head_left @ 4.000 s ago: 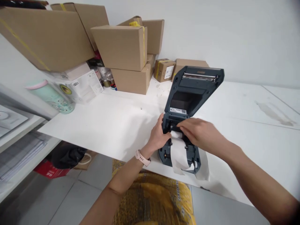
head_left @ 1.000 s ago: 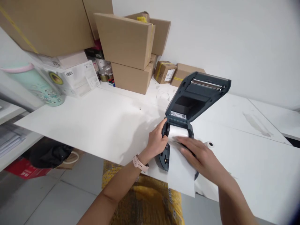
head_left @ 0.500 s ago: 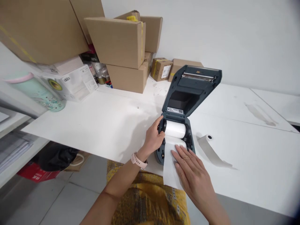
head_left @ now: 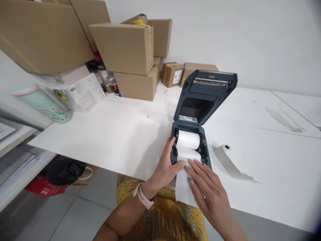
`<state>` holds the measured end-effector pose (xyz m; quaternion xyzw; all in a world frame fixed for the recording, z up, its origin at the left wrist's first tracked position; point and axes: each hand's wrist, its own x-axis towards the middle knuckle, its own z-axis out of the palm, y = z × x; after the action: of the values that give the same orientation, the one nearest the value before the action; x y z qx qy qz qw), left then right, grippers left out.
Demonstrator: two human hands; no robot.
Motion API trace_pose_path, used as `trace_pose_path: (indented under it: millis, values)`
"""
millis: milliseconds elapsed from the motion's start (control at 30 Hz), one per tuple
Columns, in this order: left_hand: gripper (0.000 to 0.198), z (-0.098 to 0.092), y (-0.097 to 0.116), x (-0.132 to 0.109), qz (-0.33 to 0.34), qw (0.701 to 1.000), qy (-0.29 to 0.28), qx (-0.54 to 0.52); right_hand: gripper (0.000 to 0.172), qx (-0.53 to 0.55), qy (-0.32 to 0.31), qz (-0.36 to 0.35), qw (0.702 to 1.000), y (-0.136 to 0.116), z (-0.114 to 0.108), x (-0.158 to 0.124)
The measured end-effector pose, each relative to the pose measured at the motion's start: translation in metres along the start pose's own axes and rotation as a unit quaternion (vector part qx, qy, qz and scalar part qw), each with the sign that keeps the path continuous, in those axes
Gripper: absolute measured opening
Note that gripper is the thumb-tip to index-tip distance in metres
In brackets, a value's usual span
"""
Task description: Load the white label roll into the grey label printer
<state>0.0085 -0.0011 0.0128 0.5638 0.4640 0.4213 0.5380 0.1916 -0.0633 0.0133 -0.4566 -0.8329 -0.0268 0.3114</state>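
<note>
Right hand (head_left: pixel 209 192) lies flat, fingers spread, pressing the paper strip (head_left: pixel 184 185) that hangs over the table (head_left: pixel 112 134) edge. Left hand (head_left: pixel 167 167) rests open against the printer (head_left: pixel 190 147) (lid raised), thumb on the strip. A spare roll (head_left: pixel 225 149) lies at 3 o'clock from the printer.

Bare tabletop (head_left: pixel 112 134) left of the printer (head_left: pixel 190 134); a loose roll (head_left: pixel 227 147) (unspooled) lies right.

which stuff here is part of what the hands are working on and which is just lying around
In use: printer, paper roll, paper strip, left hand, right hand.
Lying about: small roll, cardboard boxes, green bottle.
</note>
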Motion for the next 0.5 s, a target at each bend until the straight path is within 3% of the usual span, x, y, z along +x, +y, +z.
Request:
trace_pose_path:
  millis: [133, 233, 300, 333, 433, 500]
  values:
    - [0.088, -0.001, 0.0, -0.006, -0.022, 0.999, -0.011, -0.042, 0.057, 0.074, -0.017, 0.027, 0.997, 0.011, -0.018, 0.009]
    - [0.092, -0.002, 0.001, -0.004, -0.023, 0.998, -0.014, -0.061, 0.049, 0.108, 0.089, 0.087, 0.986, 0.038, -0.043, 0.044]
    - [0.095, -0.002, 0.002, -0.003, -0.024, 0.996, -0.02, -0.079, 0.043, 0.093, 0.199, 0.134, 0.966, 0.066, -0.06, 0.087]
    - [0.097, -0.002, 0.002, -0.003, -0.027, 0.995, -0.023, -0.09, 0.042, 0.101, 0.225, 0.161, 0.955, 0.082, -0.067, 0.113]
    - [0.104, 0.0, 0.002, -0.005, -0.029, 0.993, -0.019, -0.117, 0.054, 0.185, 0.25, 0.208, 0.927, 0.128, -0.082, 0.198]
    - [0.109, 0.002, 0.001, -0.008, -0.022, 0.991, -0.01, -0.13, 0.065, 0.192, 0.197, 0.203, 0.94, 0.147, -0.084, 0.242]
